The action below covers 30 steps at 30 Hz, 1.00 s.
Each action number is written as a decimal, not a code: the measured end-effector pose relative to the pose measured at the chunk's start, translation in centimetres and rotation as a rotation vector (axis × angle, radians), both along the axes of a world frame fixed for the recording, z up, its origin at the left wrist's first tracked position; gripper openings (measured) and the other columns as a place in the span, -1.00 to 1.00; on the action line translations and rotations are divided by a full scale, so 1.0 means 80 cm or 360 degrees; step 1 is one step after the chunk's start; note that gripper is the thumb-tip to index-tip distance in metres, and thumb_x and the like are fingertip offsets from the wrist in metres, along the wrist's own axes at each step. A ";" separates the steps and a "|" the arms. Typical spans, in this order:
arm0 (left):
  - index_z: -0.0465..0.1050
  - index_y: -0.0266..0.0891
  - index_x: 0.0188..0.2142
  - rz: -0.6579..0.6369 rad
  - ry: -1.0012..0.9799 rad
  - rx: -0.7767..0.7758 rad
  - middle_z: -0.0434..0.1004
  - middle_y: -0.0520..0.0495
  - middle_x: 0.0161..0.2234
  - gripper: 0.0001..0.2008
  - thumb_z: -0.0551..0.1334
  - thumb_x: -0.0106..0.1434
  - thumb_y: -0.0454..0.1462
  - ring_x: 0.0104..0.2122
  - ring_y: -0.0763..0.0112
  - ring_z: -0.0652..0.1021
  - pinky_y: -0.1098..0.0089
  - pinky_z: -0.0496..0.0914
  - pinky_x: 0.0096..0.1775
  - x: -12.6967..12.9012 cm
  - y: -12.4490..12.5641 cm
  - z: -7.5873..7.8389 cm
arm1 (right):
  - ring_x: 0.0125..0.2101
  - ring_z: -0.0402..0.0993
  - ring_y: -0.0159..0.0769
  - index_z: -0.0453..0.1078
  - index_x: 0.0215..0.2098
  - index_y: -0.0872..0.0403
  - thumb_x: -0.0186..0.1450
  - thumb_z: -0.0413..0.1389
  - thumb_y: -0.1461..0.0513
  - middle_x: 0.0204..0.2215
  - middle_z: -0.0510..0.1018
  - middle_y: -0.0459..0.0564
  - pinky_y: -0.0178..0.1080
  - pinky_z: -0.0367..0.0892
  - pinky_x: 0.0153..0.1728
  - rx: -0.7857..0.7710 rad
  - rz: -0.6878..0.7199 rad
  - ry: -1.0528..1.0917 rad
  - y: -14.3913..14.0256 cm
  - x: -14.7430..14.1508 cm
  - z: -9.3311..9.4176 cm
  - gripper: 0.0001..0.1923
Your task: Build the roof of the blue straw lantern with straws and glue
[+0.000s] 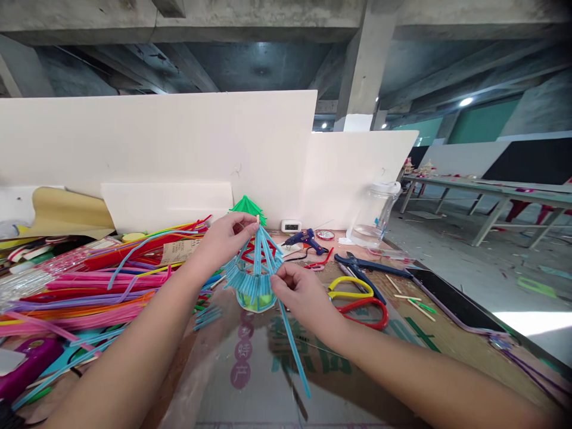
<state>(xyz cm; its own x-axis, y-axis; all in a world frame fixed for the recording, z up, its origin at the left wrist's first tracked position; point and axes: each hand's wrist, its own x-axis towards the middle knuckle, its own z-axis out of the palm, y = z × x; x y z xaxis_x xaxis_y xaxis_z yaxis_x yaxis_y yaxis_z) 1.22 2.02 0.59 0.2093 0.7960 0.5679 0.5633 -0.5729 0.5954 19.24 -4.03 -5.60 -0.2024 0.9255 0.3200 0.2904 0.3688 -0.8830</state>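
Counts, placed relative to the blue straw lantern [254,277]: two hands on it, left hand [223,238] and right hand [300,292]; two pairs of scissors to its right, yellow-handled scissors [351,286] and red-handled scissors [366,310]; one glue gun [306,239] and one clear jar [374,214] behind-right; one phone [451,301] far right.

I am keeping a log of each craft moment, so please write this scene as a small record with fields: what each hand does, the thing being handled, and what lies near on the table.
left hand: left hand pinches the top of the blue straw structure
right hand: right hand holds a long blue straw against the structure's side
structure: blue straws fanned into a cone above a ring; greenish object inside, unclear
left of hands: pile of coloured straws
right of hands: yellow scissors, red scissors, blue glue gun, clear plastic jar
behind: green paper umbrella, white boards
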 end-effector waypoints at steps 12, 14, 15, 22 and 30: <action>0.50 -0.23 -0.17 0.0049 0.0095 0.0018 0.58 -0.05 -0.28 -0.66 0.15 0.26 -0.04 -0.34 0.32 0.52 0.36 0.36 -0.31 0.001 -0.006 0.007 | -0.70 0.09 -0.52 0.24 -0.51 0.08 0.24 0.06 0.14 -0.71 0.21 -0.25 -0.41 0.00 -0.69 -0.0182 0.0118 0.0130 0.007 0.003 -0.001 -0.78; 0.50 -0.22 -0.17 0.0044 0.0102 0.0021 0.58 -0.06 -0.28 -0.65 0.14 0.26 -0.03 -0.34 0.32 0.51 0.36 0.35 -0.31 0.001 -0.007 0.007 | -0.70 0.09 -0.52 0.24 -0.50 0.08 0.25 0.06 0.14 -0.71 0.21 -0.25 -0.42 0.01 -0.69 -0.0189 0.0139 0.0149 0.007 0.003 -0.001 -0.78; 0.50 -0.22 -0.17 0.0040 0.0103 0.0022 0.58 -0.06 -0.27 -0.65 0.14 0.26 -0.03 -0.35 0.32 0.51 0.36 0.35 -0.31 0.001 -0.007 0.007 | -0.70 0.09 -0.53 0.24 -0.51 0.08 0.25 0.06 0.15 -0.71 0.20 -0.26 -0.42 0.02 -0.69 -0.0195 0.0151 0.0158 0.007 0.004 0.000 -0.77; 0.49 -0.21 -0.17 0.0012 0.0103 0.0018 0.59 -0.05 -0.28 -0.65 0.14 0.26 -0.02 -0.35 0.31 0.52 0.36 0.36 -0.32 0.000 -0.005 0.006 | -0.73 0.11 -0.53 0.27 -0.51 0.08 0.25 0.07 0.16 -0.73 0.20 -0.27 -0.43 0.06 -0.70 -0.0318 0.0216 0.0271 0.004 0.003 0.010 -0.78; 0.50 -0.22 -0.15 0.0009 0.0097 -0.0002 0.57 -0.05 -0.30 -0.62 0.14 0.26 0.00 -0.34 0.33 0.51 0.38 0.34 -0.32 -0.001 -0.007 0.007 | -0.72 0.08 -0.53 0.28 -0.50 0.08 0.25 0.08 0.14 -0.73 0.18 -0.28 -0.42 0.05 -0.69 -0.0303 0.0215 0.0280 0.005 0.004 0.009 -0.77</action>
